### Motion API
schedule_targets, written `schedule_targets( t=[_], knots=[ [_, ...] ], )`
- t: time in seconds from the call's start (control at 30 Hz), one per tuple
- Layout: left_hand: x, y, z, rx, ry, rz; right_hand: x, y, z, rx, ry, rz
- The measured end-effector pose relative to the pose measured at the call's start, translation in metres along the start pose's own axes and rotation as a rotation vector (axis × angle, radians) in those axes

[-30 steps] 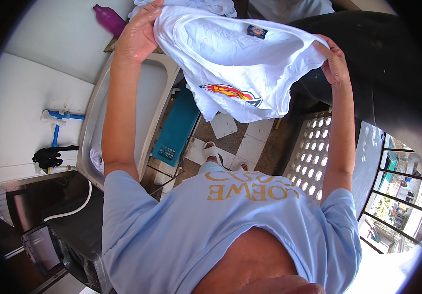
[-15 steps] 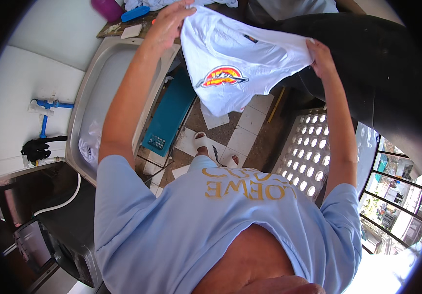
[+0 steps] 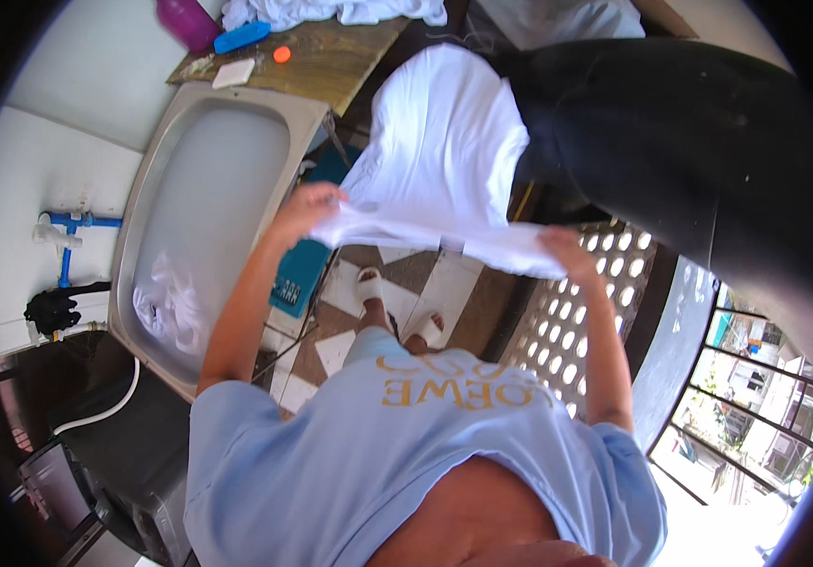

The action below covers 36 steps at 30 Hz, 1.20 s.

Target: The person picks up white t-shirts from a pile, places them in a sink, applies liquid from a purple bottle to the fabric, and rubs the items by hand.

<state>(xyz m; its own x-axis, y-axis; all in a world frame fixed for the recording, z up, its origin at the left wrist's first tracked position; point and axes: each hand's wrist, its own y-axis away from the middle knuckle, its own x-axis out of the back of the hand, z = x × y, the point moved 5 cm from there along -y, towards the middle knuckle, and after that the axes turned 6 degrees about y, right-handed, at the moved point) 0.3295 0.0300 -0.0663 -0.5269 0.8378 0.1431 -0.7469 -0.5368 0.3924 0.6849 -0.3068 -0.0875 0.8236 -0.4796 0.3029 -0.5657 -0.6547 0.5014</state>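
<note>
Between my hands a white T-shirt (image 3: 439, 142) is stretched wide, its body billowing out away from me over the tiled floor. My left hand (image 3: 307, 213) grips one end of its near edge, beside the sink. At the other end my right hand (image 3: 567, 253) is closed on the cloth, somewhat smeared by motion. To the left stands a metal sink (image 3: 130, 222) of cloudy water, with wet white cloth (image 3: 175, 307) lying at its near end.
Beyond the sink, a wooden board (image 3: 345, 61) bears white laundry (image 3: 331, 9), a blue brush-like object (image 3: 242, 37), a white bar (image 3: 233, 74) and an orange cap (image 3: 282, 55). A purple bottle (image 3: 187, 24) stands there. A large black tank-like object (image 3: 671, 123) fills the far right.
Both hands have come down and closer to me with the T-shirt. Its body has swung up and outward, and the printed emblem no longer shows.
</note>
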Motion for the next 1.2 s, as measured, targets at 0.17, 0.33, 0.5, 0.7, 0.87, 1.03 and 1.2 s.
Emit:
schedule_targets(
  t=[0.17, 0.33, 0.5, 0.7, 0.87, 1.03, 1.2],
  knots=[
    [0.035, -0.001, 0.141, -0.307, 0.497, 0.127, 0.038, -0.016, -0.155, 0.221, -0.545, -0.064],
    [0.047, -0.033, 0.194, -0.502, 0.601, 0.117, 0.034, -0.023, -0.200, 0.331, -0.878, -0.208],
    [0.065, -0.054, 0.214, -0.553, 0.659, 0.047, 0.036, -0.044, -0.218, 0.412, -0.863, -0.402],
    [0.070, -0.075, 0.193, -0.450, 0.634, 0.077, 0.039, -0.049, -0.234, 0.366, -0.868, -0.468],
    [0.074, -0.073, 0.191, -0.485, 0.559, 0.133, 0.053, -0.059, -0.240, 0.335, -0.857, -0.420],
    [0.056, -0.052, 0.213, -0.502, 0.251, 0.095, 0.048, -0.026, -0.247, 0.430, -0.877, -0.425],
    [0.040, -0.035, 0.205, -0.695, -0.814, 0.912, -0.051, 0.078, -0.254, 0.707, -0.713, -0.561]
  ],
)
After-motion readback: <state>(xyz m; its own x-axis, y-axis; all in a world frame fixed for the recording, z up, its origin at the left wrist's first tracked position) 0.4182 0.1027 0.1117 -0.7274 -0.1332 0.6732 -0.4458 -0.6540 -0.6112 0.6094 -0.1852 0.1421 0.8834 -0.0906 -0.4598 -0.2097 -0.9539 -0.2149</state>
